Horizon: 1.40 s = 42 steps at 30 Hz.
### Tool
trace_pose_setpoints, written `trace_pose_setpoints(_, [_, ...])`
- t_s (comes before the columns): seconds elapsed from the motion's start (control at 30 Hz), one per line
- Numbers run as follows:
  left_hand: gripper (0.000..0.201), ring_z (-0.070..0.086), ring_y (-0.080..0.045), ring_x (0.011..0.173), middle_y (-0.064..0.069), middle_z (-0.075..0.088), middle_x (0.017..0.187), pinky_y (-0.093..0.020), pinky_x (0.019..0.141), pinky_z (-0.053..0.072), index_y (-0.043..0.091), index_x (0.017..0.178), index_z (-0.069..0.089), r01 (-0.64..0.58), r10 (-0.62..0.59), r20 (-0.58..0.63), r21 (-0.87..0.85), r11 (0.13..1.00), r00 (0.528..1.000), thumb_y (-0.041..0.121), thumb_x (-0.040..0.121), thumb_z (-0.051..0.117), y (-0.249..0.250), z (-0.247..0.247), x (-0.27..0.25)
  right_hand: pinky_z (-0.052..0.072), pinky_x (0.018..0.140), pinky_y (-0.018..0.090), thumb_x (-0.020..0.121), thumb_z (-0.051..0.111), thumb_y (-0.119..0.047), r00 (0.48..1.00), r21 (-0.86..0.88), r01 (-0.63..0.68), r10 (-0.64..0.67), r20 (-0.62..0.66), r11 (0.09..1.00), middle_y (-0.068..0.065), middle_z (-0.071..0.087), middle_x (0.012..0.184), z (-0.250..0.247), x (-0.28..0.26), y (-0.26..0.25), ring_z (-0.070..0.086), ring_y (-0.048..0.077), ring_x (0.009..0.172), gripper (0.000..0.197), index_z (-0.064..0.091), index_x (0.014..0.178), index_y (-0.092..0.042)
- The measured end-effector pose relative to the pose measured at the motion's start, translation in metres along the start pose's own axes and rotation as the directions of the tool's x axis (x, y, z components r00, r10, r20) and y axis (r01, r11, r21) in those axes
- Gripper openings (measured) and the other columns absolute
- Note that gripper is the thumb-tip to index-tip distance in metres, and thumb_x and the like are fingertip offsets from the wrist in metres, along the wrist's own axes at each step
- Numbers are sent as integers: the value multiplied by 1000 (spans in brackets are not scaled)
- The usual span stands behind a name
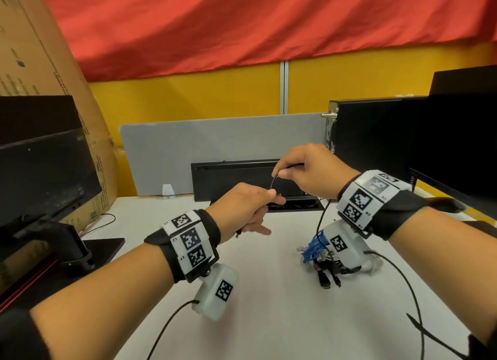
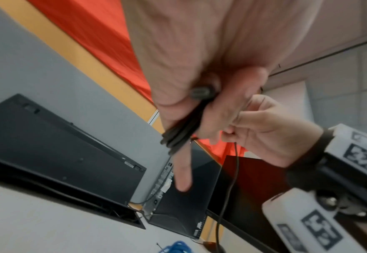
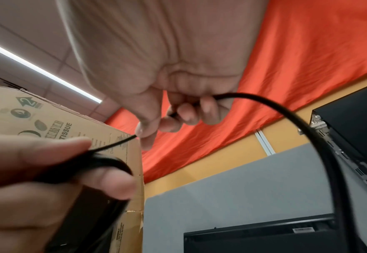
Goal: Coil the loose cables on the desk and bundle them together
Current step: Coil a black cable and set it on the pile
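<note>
**Thin black cable held between both hands above the table**

The left hand is raised over the white table, its fingers clenched round several gathered loops of a thin black cable, with one finger pointing straight out. The right hand is just beside it and slightly higher, pinching the same cable between thumb and forefinger; a short arc of cable runs between the two hands, and the rest drops from the right hand towards the table. On the table below the right wrist lies a coiled blue cable touching a small heap of black cables.
</note>
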<state>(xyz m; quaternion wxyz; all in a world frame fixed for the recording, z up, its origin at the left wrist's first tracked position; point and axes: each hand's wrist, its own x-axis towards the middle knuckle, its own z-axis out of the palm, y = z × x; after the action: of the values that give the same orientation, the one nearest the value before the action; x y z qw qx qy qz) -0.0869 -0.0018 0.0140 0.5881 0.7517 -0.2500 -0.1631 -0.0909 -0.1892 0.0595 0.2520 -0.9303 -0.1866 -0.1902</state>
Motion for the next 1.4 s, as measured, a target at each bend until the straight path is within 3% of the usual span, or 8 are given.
trace_pose_setpoints(0.23, [42,17,-10,32,5,24,42,-50,73,57,17,64,45,95,-28,163,-423,901,986,31,102,37,2,3,-4,43,70,28,93,63,-29,985,-124,21,-42,-169,992,-15,54,80,16,-3,2,52,9,76,19,75,108,-32])
trace_pose_setpoints(0.33, [44,18,-10,30,6,24,40,-44,67,58,19,61,43,114,-53,129,-520,847,990,33,101,34,0,2,-2,50,70,21,97,57,-22,981,153,-108,131,-143,982,-10,70,87,25,-5,-4,62,4,70,24,71,117,-24])
trace_pose_setpoints(0.5, [41,22,-10,28,6,25,39,-38,62,58,19,61,40,64,-17,79,-644,763,997,32,99,32,-5,-2,2,57,84,28,93,59,-8,962,731,-260,232,142,631,4,68,118,34,-12,-21,67,19,104,52,45,142,-9])
trace_pose_setpoints(0.73, [37,31,-22,59,0,35,52,-39,70,42,5,74,49,-88,35,-120,-472,877,992,21,104,33,-6,6,6,45,53,5,89,50,10,975,423,-145,202,-94,894,-6,62,80,49,-17,-26,65,-6,66,43,65,122,-12])
trace_pose_setpoints(0.8, [37,35,-18,54,0,36,53,-36,65,45,2,80,52,-82,5,-185,-412,907,983,21,105,34,-4,8,7,48,68,11,88,52,5,980,169,-102,128,-149,980,-2,59,89,50,-14,-26,62,4,78,38,71,114,-15])
trace_pose_setpoints(0.9, [34,28,-12,46,3,32,52,-27,49,39,5,80,54,-69,-27,-253,-363,929,967,22,104,38,-3,10,6,50,82,31,86,60,-5,976,-63,-144,131,-171,988,-5,50,101,55,-12,-22,53,16,92,29,70,108,-21])
trace_pose_setpoints(1.17, [29,29,-12,38,-3,42,55,-20,38,28,12,67,47,-68,-10,-447,-159,985,894,16,95,43,-1,14,16,40,59,30,88,60,-16,980,-293,-171,132,-148,941,-5,44,74,61,-6,-21,47,16,66,17,57,72,-19])
trace_pose_setpoints(1.4, [34,44,-14,41,3,48,49,-19,38,32,14,66,57,-54,17,-484,-63,997,875,23,97,47,-4,6,21,52,76,32,81,74,-32,984,-182,7,-39,-173,983,-8,60,95,54,-12,-13,57,14,86,27,68,106,-27])
